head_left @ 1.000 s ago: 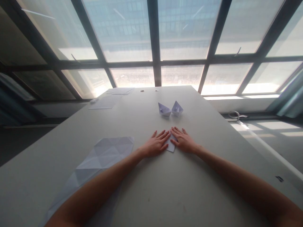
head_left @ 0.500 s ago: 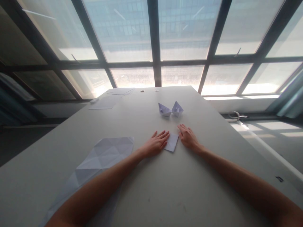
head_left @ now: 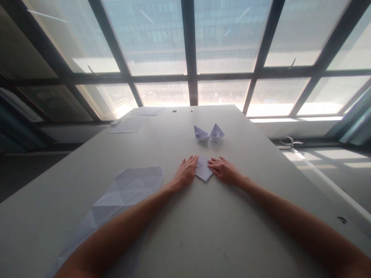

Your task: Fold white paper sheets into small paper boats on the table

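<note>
A small folded sheet of white paper (head_left: 203, 170) lies flat on the table between my hands, one corner pointing toward me. My left hand (head_left: 187, 171) rests on its left edge, fingers stretched out. On the paper's right edge lie the extended fingers of my right hand (head_left: 224, 170), palm down. Just beyond my hands stand two folded paper boats, the left boat (head_left: 202, 135) and the right boat (head_left: 217, 133), their near tips touching or almost so.
A large creased sheet of paper (head_left: 127, 189) lies to the left, partly under my left forearm. More flat sheets (head_left: 129, 125) are at the far left of the white table (head_left: 185, 239). Tall windows (head_left: 162, 92) rise behind the far edge. A small dark mark (head_left: 342, 219) sits at the right.
My left hand has moved left, uncovering more of the folded paper. My right hand has come left and down onto its right edge. The paper has turned and shifted slightly left.
</note>
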A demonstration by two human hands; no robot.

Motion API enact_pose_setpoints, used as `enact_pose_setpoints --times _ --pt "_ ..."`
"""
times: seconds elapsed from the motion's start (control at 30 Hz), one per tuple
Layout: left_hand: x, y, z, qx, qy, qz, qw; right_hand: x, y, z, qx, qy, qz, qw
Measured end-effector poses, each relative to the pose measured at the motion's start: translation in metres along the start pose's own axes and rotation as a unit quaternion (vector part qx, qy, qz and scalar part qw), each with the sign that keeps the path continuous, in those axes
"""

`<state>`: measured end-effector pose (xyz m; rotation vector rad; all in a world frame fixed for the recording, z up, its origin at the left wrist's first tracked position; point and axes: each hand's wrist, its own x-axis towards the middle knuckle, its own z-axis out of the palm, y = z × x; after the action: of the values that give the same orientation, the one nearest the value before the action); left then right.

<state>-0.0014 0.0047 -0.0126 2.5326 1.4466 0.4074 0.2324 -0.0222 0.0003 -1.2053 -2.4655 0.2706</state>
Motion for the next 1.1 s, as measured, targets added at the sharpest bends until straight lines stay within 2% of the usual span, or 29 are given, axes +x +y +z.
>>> enact_pose_setpoints --times 0.13,0.27,0.4,0.63,0.93,1.1 --pt "0.001 -0.003 -0.007 -0.049 0.080 -0.018 0.995 -0.001 0.004 0.002 -0.011 0.013 0.029 0.999" --pt "-0.002 0.002 -0.014 -0.109 0.134 0.038 0.984 -0.001 0.007 0.005 0.000 0.031 0.055 0.998" --pt "-0.005 0.008 -0.015 -0.101 0.100 0.076 0.987 -0.001 0.009 0.006 0.010 0.034 0.056 0.998" --pt "-0.006 0.015 -0.020 -0.064 0.063 0.064 0.994 -0.003 0.009 0.005 0.032 0.054 0.071 0.996" --pt "-0.002 0.007 -0.013 -0.096 0.075 0.071 0.990 -0.003 0.012 0.007 0.039 0.088 0.054 0.994" --pt "-0.002 0.007 -0.014 -0.067 0.088 0.064 0.992 -0.003 0.013 0.004 0.068 0.104 0.064 0.990"
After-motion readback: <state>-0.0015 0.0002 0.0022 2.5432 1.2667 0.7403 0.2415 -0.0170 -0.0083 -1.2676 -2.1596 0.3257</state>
